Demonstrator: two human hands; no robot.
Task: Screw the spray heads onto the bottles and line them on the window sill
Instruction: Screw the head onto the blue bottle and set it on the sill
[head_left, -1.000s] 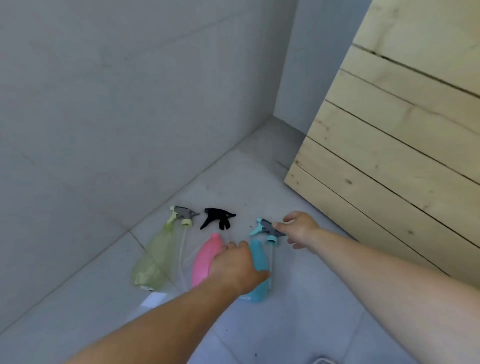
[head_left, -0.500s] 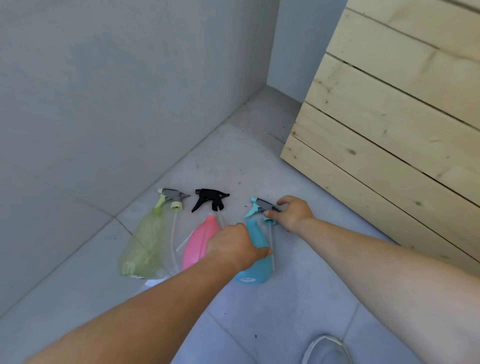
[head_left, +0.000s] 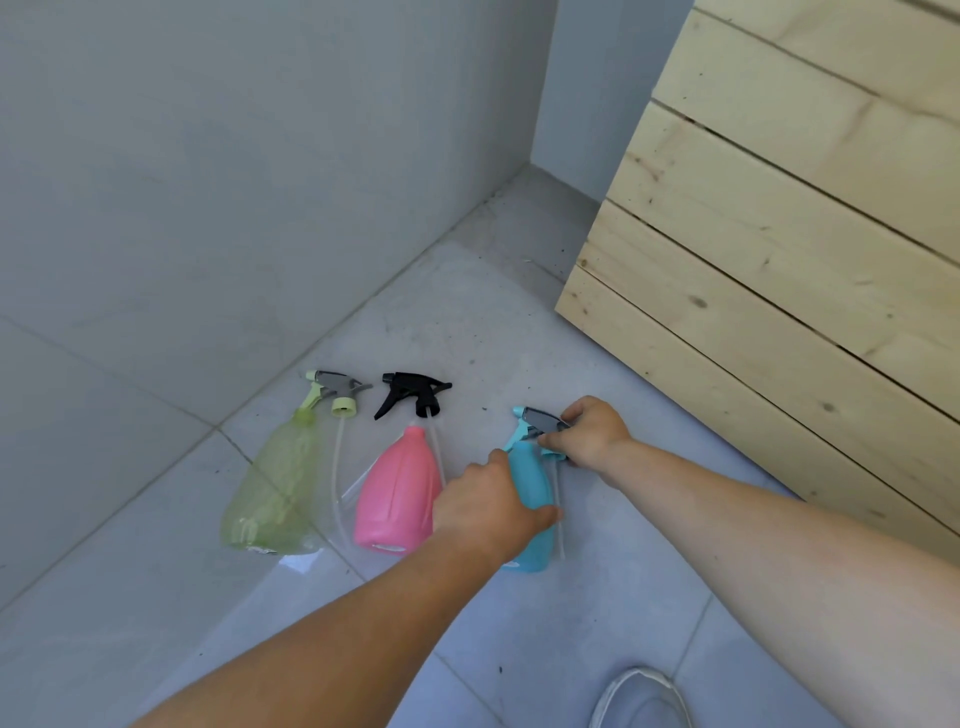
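Tiled floor (head_left: 597, 623); blue bottle (head_left: 527, 478), gripped in left hand (head_left: 488, 506); blue spray head (head_left: 535, 420), pinched in right hand (head_left: 592, 434); stand bottle upright, thread collar squarely

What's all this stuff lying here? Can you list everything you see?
green bottle: one, see-through green, lying on the floor, leftmost
pink bottle: one, pink, lying in the middle
blue bottle: one, blue, lying rightmost
green-grey spray head: one, loose beside the green bottle's neck, with a clear tube
black spray head: one, loose above the pink bottle's neck
blue-grey spray head: one, at the blue bottle's neck
floor: grey tiles, under everything
wall: grey, behind the bottles
wooden planks: pale, stacked at right
shoe: one, light toe, bottom edge
left hand: one, grips the blue bottle
right hand: one, pinches the blue-grey spray head
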